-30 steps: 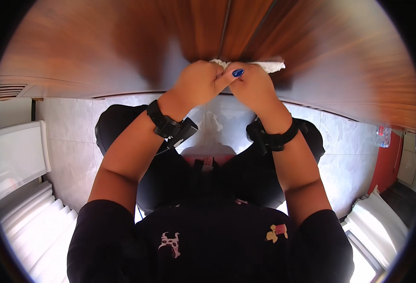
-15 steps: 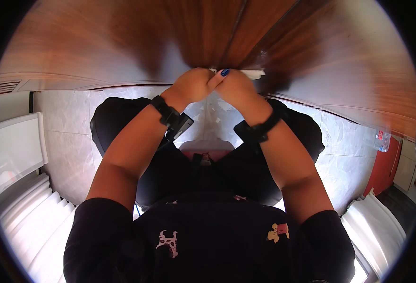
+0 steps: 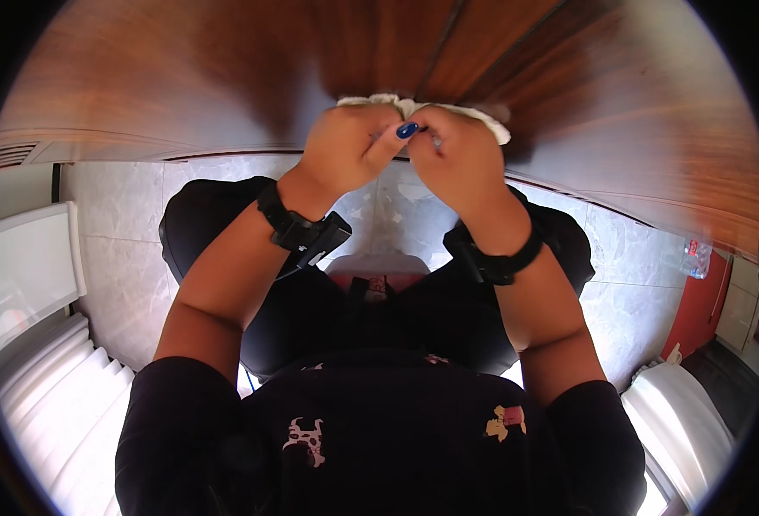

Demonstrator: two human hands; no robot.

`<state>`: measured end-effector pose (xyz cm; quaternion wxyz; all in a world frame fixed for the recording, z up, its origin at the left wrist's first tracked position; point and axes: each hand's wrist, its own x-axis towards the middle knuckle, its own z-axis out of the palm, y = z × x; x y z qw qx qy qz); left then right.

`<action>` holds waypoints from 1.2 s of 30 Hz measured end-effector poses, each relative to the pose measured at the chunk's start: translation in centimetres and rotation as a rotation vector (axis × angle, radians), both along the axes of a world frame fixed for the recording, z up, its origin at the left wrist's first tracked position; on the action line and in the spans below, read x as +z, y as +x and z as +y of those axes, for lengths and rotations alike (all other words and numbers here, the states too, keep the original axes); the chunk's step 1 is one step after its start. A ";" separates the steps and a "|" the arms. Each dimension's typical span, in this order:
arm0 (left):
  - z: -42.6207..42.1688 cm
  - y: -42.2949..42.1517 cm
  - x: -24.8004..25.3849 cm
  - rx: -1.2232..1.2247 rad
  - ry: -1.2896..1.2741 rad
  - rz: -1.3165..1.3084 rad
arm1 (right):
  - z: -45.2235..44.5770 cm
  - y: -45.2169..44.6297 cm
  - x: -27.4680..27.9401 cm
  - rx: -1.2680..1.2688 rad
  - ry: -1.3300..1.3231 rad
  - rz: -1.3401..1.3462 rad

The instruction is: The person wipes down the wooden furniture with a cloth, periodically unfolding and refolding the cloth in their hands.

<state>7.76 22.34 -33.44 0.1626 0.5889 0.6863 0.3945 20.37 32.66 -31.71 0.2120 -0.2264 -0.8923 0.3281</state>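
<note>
A white cloth [image 3: 407, 107] lies bunched along the wooden panel [image 3: 250, 77], its edges showing past the far side of both hands. My left hand [image 3: 349, 142] is closed on the cloth's left part, its thumb with a dark blue nail pointing toward the other hand. Close beside it, my right hand [image 3: 457, 150] has curled fingers gripping the right part of the cloth. The two hands nearly meet at the thumbs. Most of the fingertips are hidden behind the hands. Each wrist wears a black strap with a small device.
Grey marble-look floor tiles [image 3: 121, 198] run below the panel. A clear plastic bottle [image 3: 696, 258] with a red label stands at the right, near a red surface [image 3: 698, 301]. White curtains [image 3: 61, 404] hang at the lower left. A pale stool seat [image 3: 375, 265] shows between the knees.
Both hands have moved slightly apart and turned, and more of the white cloth shows spread along the panel. The right hand shifted to the right.
</note>
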 end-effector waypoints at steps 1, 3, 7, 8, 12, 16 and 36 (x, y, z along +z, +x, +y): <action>-0.2 -0.1 0.7 0.014 0.134 -0.060 | 0.1 0.1 0.5 0.012 -0.046 0.130; -0.2 -0.4 1.4 0.005 0.168 -0.069 | 0.4 0.3 1.2 0.054 -0.048 0.296; -0.2 -0.8 1.5 -0.002 0.150 -0.117 | 0.7 -0.1 1.2 0.111 -0.079 0.314; -0.2 -0.9 1.4 -0.014 0.145 -0.118 | 0.8 -0.1 1.2 0.111 -0.078 0.314; 0.0 -1.0 0.3 -0.047 0.123 -0.088 | 0.6 -0.4 0.3 0.069 -0.086 0.172; 0.6 -0.7 -2.2 -0.089 0.019 -0.085 | 0.6 -0.7 -2.6 0.037 0.017 0.000; 0.3 -0.3 1.4 0.001 0.155 -0.093 | 0.5 0.4 1.3 0.008 -0.138 0.348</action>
